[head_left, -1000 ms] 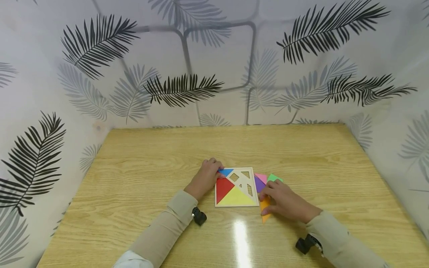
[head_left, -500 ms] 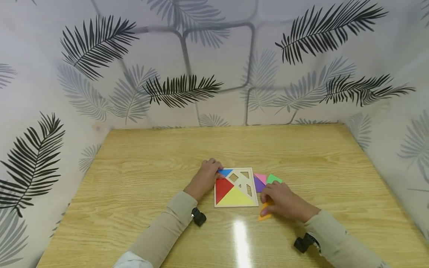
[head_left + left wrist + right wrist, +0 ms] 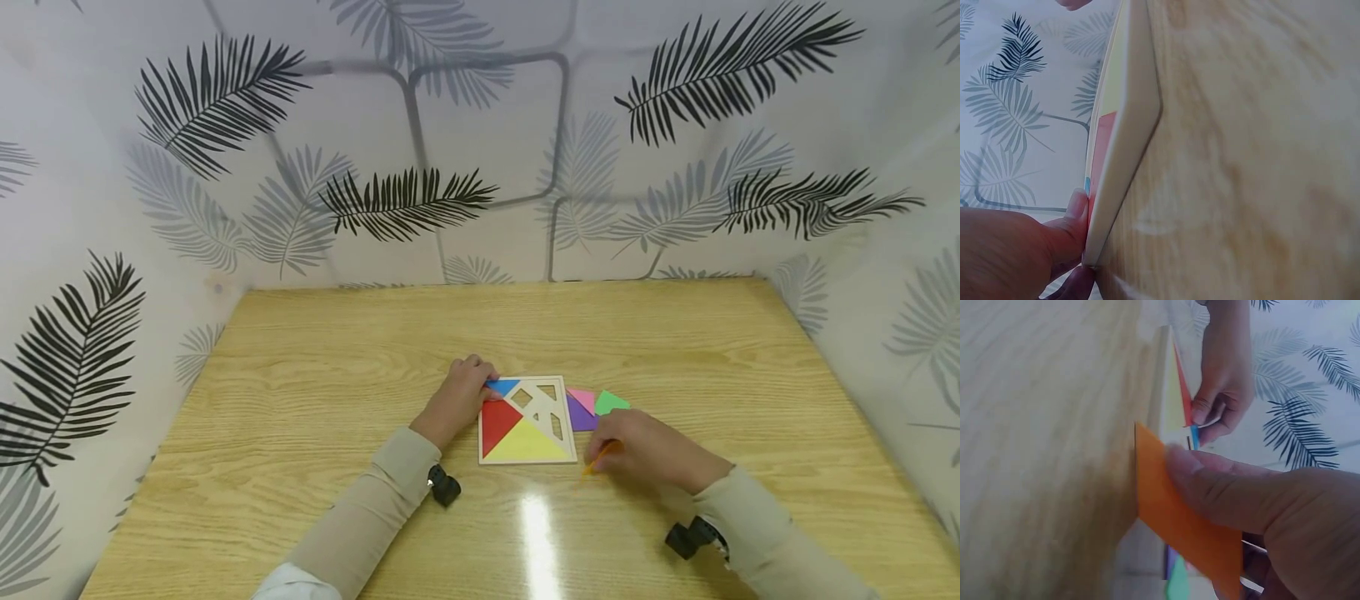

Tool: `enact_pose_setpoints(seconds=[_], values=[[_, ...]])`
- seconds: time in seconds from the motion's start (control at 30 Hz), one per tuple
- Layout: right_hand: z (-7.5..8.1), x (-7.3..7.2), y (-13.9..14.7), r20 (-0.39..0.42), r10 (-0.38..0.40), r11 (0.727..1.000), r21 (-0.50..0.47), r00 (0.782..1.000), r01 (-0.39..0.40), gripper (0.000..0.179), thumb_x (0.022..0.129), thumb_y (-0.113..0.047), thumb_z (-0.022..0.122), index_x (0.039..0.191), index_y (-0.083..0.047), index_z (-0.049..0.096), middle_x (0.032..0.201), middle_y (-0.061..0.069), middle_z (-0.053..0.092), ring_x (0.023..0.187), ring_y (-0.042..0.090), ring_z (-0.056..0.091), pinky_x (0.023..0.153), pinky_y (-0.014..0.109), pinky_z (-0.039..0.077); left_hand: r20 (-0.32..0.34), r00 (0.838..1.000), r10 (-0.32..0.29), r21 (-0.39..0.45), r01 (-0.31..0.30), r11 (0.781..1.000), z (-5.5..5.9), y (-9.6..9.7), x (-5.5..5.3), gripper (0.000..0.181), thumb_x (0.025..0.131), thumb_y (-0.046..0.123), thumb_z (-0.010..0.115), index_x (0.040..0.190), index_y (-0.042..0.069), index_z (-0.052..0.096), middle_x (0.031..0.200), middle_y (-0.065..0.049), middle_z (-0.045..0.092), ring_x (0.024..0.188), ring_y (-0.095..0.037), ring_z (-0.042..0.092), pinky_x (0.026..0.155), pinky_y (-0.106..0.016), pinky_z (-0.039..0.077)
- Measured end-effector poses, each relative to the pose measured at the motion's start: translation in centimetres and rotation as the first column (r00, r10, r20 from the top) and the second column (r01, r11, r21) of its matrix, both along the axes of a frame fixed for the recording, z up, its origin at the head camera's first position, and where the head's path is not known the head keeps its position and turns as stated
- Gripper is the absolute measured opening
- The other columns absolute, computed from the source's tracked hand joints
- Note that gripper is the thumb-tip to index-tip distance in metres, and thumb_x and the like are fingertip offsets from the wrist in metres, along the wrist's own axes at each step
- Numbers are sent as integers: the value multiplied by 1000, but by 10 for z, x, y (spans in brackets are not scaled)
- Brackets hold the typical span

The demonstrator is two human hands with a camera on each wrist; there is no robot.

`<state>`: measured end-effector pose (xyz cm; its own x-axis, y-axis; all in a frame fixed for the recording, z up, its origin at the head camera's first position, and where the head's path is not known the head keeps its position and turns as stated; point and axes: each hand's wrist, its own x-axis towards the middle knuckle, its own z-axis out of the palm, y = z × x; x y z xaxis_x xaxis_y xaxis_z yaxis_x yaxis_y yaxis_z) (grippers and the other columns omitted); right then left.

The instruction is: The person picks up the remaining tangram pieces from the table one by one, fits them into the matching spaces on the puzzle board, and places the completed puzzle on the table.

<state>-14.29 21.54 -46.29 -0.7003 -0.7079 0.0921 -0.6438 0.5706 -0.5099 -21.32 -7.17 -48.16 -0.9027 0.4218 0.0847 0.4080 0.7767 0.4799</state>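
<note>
Orange piece (image 3: 1172, 512) sits tilted in the right hand's (image 3: 645, 448) pinch; the left hand (image 3: 459, 398) clamps the board (image 3: 543, 406), which lies between the 2 hands. A slack pinch could let it twist or drop; a stray knuckle could scatter the 3 loose pieces (image 3: 585, 402) just beyond the right hand.

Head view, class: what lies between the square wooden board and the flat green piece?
A flat pink triangle and a flat purple piece lie between the board and the green piece, in the head view.
</note>
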Motion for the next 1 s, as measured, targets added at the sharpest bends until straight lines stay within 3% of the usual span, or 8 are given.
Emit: enact_pose_setpoints(seconds=[0.13, 0.37, 0.53, 0.77, 1.0], values=[[11, -1, 0, -49, -16, 1000, 21, 999, 18, 13, 78, -10, 74, 83, -19, 67, 83, -14, 60, 77, 3, 55, 70, 24, 48, 1, 1000, 4, 1, -4, 1000, -1, 0, 0, 23, 88, 23, 62, 106, 8, 64, 101, -4, 53, 90, -20, 43, 80, -28, 43], [23, -1, -2, -10, -97, 995, 37, 995, 98, 14, 87, -10, 66, 100, -13, 69, 84, -13, 55, 76, 3, 52, 66, 23, 47, -7, 1000, -8, 4, 8, 1000, -1, -1, -1, 23, 89, 22, 62, 107, 8, 64, 101, -4, 54, 89, -20, 44, 80, -28, 44], [22, -4, -2, 71, -155, 988, -14, 985, 156, 19, 90, -13, 62, 109, -10, 65, 85, -11, 54, 75, 6, 52, 65, 23, 47, 1, 1000, -8, 9, 8, 1000, -1, -1, -1, 23, 89, 21, 61, 107, 7, 64, 102, -4, 54, 90, -21, 44, 80, -29, 44], [18, -5, -4, 190, -238, 955, -134, 953, 265, 11, 91, -13, 62, 101, -12, 58, 86, -4, 55, 78, 12, 53, 66, 26, 48, 15, 1000, -5, 5, 5, 1000, -1, 0, 0, 22, 89, 21, 61, 107, 7, 63, 102, -5, 53, 90, -21, 43, 80, -29, 44], [16, -8, -12, 167, -297, 925, -193, 940, 327, 15, 90, -9, 62, 105, -7, 60, 81, -3, 53, 74, 13, 52, 65, 26, 48, -6, 1000, -9, 1, 9, 1000, 0, -1, 0, 23, 89, 21, 62, 106, 7, 64, 101, -5, 54, 88, -20, 44, 79, -28, 44]])
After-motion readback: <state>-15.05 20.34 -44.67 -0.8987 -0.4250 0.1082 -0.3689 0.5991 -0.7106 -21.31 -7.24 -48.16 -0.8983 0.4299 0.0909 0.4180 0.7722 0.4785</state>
